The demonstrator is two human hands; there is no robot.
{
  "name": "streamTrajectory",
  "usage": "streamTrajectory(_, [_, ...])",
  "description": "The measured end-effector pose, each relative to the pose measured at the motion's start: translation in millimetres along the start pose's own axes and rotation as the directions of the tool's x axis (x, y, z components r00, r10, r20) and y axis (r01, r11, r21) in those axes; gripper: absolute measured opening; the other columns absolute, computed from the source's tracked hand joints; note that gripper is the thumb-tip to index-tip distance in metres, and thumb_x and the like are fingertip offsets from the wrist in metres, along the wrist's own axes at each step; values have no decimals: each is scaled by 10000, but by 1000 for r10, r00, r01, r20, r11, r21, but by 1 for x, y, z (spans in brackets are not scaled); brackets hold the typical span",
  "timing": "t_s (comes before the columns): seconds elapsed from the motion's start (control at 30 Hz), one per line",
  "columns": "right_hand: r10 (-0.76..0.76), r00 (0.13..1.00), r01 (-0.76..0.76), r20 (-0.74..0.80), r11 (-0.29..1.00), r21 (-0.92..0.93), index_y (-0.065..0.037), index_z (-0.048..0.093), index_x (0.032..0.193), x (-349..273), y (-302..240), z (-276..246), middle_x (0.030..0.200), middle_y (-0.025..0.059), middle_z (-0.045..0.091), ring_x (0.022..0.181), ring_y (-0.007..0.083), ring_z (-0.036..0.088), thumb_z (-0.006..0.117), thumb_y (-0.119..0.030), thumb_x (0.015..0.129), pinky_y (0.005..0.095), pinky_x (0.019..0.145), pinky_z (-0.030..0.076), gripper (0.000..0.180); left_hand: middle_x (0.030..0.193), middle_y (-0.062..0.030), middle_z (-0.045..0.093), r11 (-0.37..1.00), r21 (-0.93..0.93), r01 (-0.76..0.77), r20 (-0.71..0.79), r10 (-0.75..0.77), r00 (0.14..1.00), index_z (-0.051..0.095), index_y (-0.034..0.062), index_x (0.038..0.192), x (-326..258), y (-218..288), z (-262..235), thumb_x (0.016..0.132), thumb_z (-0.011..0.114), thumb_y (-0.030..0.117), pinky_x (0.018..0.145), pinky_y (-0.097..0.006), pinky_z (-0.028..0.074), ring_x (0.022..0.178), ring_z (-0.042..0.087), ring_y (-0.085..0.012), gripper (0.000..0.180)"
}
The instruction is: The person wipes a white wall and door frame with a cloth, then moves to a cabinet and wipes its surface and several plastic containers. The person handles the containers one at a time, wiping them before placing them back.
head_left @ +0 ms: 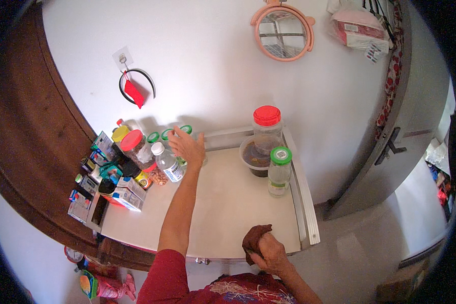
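Observation:
My left hand (188, 148) reaches to the back of the white tabletop. Its thumb and fingers sit on either side of a green-lidded glass jar (186, 129), and the hand hides most of the jar's body. Just left of it stands a clear bottle with a white cap (169, 163). My right hand (272, 255) is closed on a crumpled brown cloth (257, 241) at the front edge. Farther right, another green-lidded glass jar (278, 174) stands beside a plastic tub of dark contents (255, 158) and a red-lidded clear jar (267, 123).
A red-lidded jar of dark contents (137, 148), cartons (129, 192) and several small packages crowd the left end. Raised metal strips (300, 190) edge the tabletop. A round pink mirror (282, 34) hangs on the wall. A grey door (385, 137) stands at the right.

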State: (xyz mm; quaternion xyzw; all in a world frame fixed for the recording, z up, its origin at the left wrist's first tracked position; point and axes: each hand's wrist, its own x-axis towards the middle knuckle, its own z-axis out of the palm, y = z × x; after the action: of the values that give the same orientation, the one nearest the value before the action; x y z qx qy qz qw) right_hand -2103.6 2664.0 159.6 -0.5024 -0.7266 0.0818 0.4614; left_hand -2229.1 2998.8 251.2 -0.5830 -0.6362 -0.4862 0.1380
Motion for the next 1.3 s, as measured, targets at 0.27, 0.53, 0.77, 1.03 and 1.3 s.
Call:
streamTrajectory(0.27, [70,998,-69,5,995,-73,-12,516,875,-5,2,6,838,181,515,800,351,550,697,-246,713,416,612,486,337,1210,-191,390,981,-114,-158,67,166,984,429,20,1167,-14,-2,6,624,796,220,879,-447,336,1108,387,-346,686])
streamTrajectory(0.53, [40,998,-46,-47,991,-129,11,512,935,-1,-2,12,906,225,543,812,398,558,703,-218,701,436,698,492,379,1101,-157,455,763,-638,-102,110,222,969,372,2,1180,-45,-13,-22,681,764,127,867,-372,391,987,500,-282,647])
streamTrajectory(0.77, [370,917,-341,-149,921,189,43,466,1146,1,-9,17,1005,233,578,908,376,598,686,-151,729,417,789,492,510,1063,-102,423,591,-755,284,538,311,783,292,49,1190,-78,-34,-122,704,755,108,863,-322,418,982,478,-182,674])
streamTrajectory(1.03, [-126,942,105,-311,991,-84,-73,624,986,118,-92,4,990,138,517,835,311,553,711,-187,708,378,699,488,313,1134,-100,472,490,-847,207,487,558,672,110,83,1365,-92,-41,-183,725,695,-10,911,-325,420,1054,504,-206,872])
streamTrajectory(1.3, [81,991,-112,-106,934,-339,-117,642,923,158,-100,26,877,96,553,762,277,560,622,-230,780,382,676,470,184,1315,-218,386,382,-905,189,390,563,729,-10,110,1406,-107,-48,-178,661,771,44,963,-392,406,1191,446,-323,1081])
